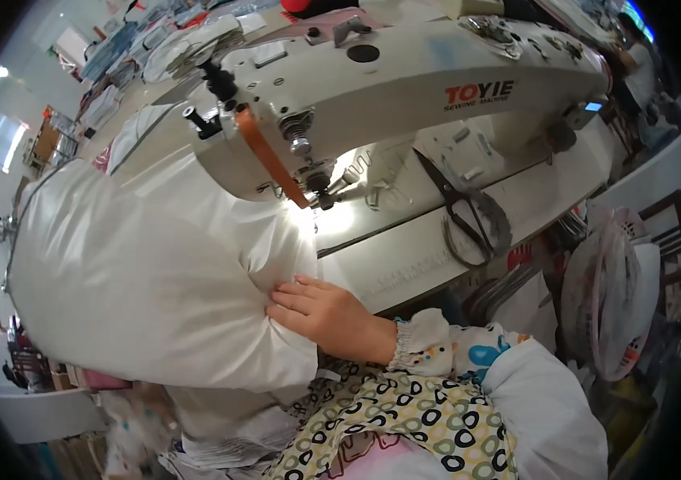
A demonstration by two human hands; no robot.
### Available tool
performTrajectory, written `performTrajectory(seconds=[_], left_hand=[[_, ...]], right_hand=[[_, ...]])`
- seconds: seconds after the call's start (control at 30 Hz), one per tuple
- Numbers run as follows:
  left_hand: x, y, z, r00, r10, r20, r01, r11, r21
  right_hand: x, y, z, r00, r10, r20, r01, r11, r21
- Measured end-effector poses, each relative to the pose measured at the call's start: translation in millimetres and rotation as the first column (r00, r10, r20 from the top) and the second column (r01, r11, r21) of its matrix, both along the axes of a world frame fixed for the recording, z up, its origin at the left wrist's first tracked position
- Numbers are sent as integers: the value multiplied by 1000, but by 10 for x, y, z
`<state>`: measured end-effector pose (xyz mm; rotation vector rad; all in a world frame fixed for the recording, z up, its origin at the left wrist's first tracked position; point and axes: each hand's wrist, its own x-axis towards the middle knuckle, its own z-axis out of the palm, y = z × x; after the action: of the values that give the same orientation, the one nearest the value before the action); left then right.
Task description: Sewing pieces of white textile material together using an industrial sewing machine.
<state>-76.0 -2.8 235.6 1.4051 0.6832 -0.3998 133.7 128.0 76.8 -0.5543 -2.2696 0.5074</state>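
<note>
Now | right hand (326, 314) fingers (292, 300) flat, loosely together (not gripping) | pressing white cloth (140, 272) | left hand unseen

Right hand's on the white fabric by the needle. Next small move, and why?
Probably nudge the fabric toward the needle. The right hand lies flat on its bunched edge, short of the lit needle area of the sewing machine, and the fabric's edge is folded there. The left hand is not in view, so the right one alone would guide it.
</note>
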Motion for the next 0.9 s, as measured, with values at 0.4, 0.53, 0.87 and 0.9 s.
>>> performTrajectory(seconds=[0.4,0.53,0.87,0.9], left_hand=[[480,1504,-1116,915,379,140,-180,74,981],[428,1596,-1173,928,373,22,-84,151,985],[297,1638,-1290,937,343,-62,52,40,998],[298,1636,-1319,927,369,-60,46,45,998]], right_hand=[[-11,70,-213,1000,-16,2,16,991,131],[45,3,-278,988,-112,-107,119,992,53],[-15,76,-305,995,-89,50,91,995,-30],[-6,96,-311,995,-85,60,86,996,-30]])
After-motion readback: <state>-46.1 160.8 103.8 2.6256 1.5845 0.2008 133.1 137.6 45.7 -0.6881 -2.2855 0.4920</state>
